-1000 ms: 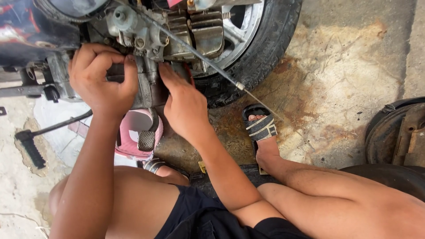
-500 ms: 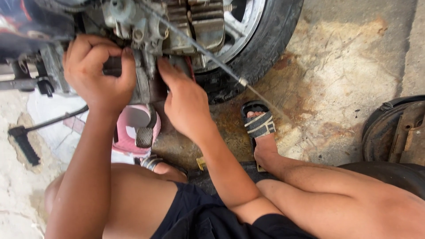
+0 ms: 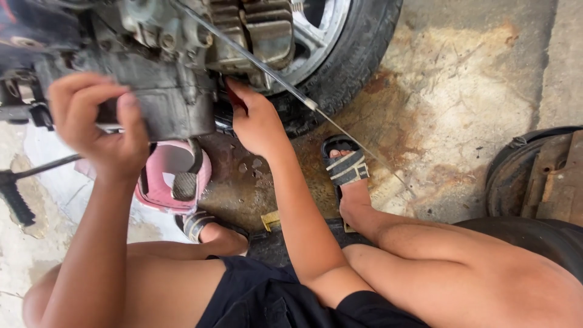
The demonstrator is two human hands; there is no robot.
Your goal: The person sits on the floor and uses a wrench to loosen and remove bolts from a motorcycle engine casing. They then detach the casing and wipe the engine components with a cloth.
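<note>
Two hands were at the engine point(image 3: 164, 73) in our one head view, which looked straight down past our knees. Our left hand point(image 3: 100, 130) had its fingers curled tight around something at the engine's left side; a short bright metal piece showed just below the fingers, but the fist covered the rest, so we could not tell what it gripped. Our right hand point(image 3: 258, 121) lay flat against the engine's lower right edge, fingers stretched forward and close together, their tips pushed under the casing; whether they pinched anything there was hidden from us.

The engine filled the upper left of the view, grey and grimy, with the rear tyre point(image 3: 358, 54) and its silver wheel just to the right of it. A thin metal rod point(image 3: 285, 88) ran slantwise from the engine, over our right hand and down toward the stained concrete floor point(image 3: 473, 91). Beneath the engine sat a pink plastic container point(image 3: 164, 182), partly blocked by our left forearm. A black footpeg point(image 3: 15, 197) stuck out at the far left. Our right foot, in a striped sandal point(image 3: 346, 167), rested near the tyre, and another dark tyre point(image 3: 522, 182) lay at the right edge.
</note>
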